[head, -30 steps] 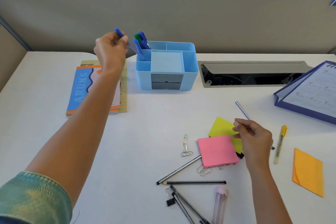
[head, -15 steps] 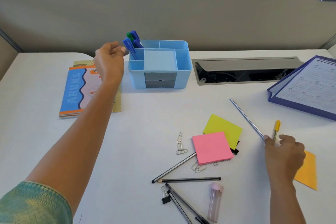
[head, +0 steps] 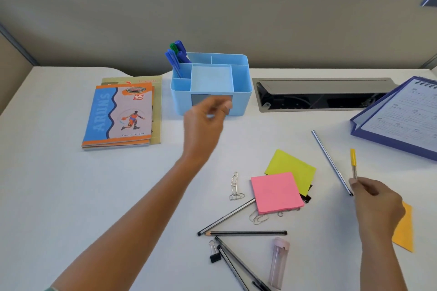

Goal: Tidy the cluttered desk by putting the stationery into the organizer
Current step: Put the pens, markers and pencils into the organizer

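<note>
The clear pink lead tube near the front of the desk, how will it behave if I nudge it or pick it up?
The lead tube looks like a thin, clear plastic cylinder, so it is probably very light. Lying on its side on the smooth desk, a sideways nudge may roll it. Its cap looks squarer and might stop that.

"ARUN'S" on exercise notebook (head: 118, 114)

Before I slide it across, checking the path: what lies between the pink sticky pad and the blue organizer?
Head view: bare white desk, nothing else, between pink sticky pad and blue organizer.
</note>
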Tool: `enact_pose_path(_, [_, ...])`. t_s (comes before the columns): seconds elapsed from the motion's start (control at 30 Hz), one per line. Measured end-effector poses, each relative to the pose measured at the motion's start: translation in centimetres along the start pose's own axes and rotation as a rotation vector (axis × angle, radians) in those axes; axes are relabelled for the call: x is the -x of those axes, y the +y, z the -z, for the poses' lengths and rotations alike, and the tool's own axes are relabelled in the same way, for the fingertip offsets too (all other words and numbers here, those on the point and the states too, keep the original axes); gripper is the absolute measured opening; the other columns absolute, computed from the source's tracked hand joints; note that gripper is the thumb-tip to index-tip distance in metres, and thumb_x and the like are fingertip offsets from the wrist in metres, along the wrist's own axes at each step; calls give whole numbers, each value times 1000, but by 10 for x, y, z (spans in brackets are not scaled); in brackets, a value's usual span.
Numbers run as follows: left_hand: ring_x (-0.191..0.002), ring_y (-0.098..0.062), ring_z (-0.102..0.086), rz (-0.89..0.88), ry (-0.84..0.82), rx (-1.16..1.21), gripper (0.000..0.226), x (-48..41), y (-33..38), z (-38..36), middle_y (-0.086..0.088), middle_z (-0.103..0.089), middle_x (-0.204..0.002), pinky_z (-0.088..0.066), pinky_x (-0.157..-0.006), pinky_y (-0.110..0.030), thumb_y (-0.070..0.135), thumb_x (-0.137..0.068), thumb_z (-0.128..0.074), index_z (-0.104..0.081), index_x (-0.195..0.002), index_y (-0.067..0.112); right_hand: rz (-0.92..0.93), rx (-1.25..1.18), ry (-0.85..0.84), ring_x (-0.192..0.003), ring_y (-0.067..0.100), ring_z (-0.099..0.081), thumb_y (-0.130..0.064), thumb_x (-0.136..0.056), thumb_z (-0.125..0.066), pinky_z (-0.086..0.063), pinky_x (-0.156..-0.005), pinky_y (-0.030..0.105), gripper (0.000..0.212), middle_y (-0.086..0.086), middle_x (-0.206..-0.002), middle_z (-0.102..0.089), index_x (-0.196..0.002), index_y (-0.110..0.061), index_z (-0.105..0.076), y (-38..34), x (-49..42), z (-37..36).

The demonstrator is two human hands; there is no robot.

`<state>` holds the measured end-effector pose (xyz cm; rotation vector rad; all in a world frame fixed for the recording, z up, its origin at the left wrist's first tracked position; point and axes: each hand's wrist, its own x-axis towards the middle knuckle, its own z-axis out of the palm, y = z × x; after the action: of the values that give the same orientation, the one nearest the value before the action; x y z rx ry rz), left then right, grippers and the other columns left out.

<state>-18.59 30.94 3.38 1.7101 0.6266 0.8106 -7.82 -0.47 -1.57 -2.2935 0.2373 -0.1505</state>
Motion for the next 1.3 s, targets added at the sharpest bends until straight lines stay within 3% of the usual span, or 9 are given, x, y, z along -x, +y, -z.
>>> enact_pose_path(0.13, [-81, -16, -73, 317, -303, 195, 15, 18, 3, -20, -2, -76, -86, -58, -81, -33, 27, -86, -72, -74, -95, 15, 141, -243, -226, -77, 22, -66, -16, -83, -71, -51, -78, 28, 9, 2, -81, -71, -91, -20, -73, -42, 37, -19])
enact_pose_path(0.23, [-84, -18, -73, 415, -372, 236, 26, 24, 5, -29, -7, -76, -89, -58, -79, -30, 26, -81, -76, -72, -102, 11, 310, -302, -398, -77, 7, -65, -13, -83, -72, -48, -72, 13, 12, -5, -87, -71, -91, -22, -74, -78, 66, -39])
enact_pose_path(0.3, [-84, -19, -74, 439, -367, 249, 26, 25, 6, -28, -9, -76, -90, -59, -77, -28, 22, -82, -76, -71, -104, 8, 356, -319, -478, -77, 4, -65, -15, -83, -73, -47, -68, 11, 10, -6, -87, -70, -91, -20, -75, -94, 79, -49])
enact_pose_path(0.53, [-68, -10, -70, 457, -265, 322, 14, 5, 12, 5, -7, -73, -79, -59, -69, -23, 11, -87, -69, -71, -97, 2, 291, -415, -633, -66, 10, -65, -15, -83, -73, -50, -62, 16, 11, -5, -78, -73, -90, -24, -75, -116, 93, -61])
enact_pose_path(0.7, [-68, -8, -69, 340, 19, 313, 11, -48, 19, 54, -5, -70, -81, -56, -69, -19, 13, -91, -65, -69, -94, 4, 190, -416, -623, -63, 14, -68, -5, -84, -69, -53, -63, 20, 17, 0, -70, -72, -86, -21, -75, -110, 90, -60])
enact_pose_path(0.93, [-71, -11, -66, 201, 457, 215, 12, -121, 10, 108, -7, -70, -80, -60, -75, -29, 17, -85, -72, -67, -90, 7, 88, -352, -574, -60, 15, -69, -7, -83, -70, -49, -68, 27, 16, 1, -69, -73, -83, -22, -76, -83, 90, -48])
enact_pose_path(1.0, [-70, -12, -66, 186, 470, 137, 12, -131, 2, 106, -6, -70, -79, -60, -74, -30, 18, -83, -73, -69, -89, 8, 80, -344, -564, -61, 15, -69, -7, -83, -70, -50, -67, 27, 16, 1, -69, -72, -83, -22, -76, -80, 92, -47])
enact_pose_path(1.13, [-68, -9, -68, 197, 453, 24, 7, -136, -12, 92, 3, -71, -73, -61, -74, -32, 23, -82, -76, -69, -82, 19, 89, -333, -560, -61, 13, -69, -8, -83, -71, -47, -49, 15, 18, -1, -66, -71, -81, -25, -75, -80, 94, -47])
enact_pose_path(1.3, [-83, -14, -72, 244, 352, -62, 11, -131, -29, 76, 0, -74, -85, -59, -82, -37, 29, -81, -77, -71, -87, 22, 187, -248, -665, -58, 7, -66, -1, -82, -69, -43, -51, 8, 22, -10, -66, -71, -80, -22, -75, -80, 108, -43])
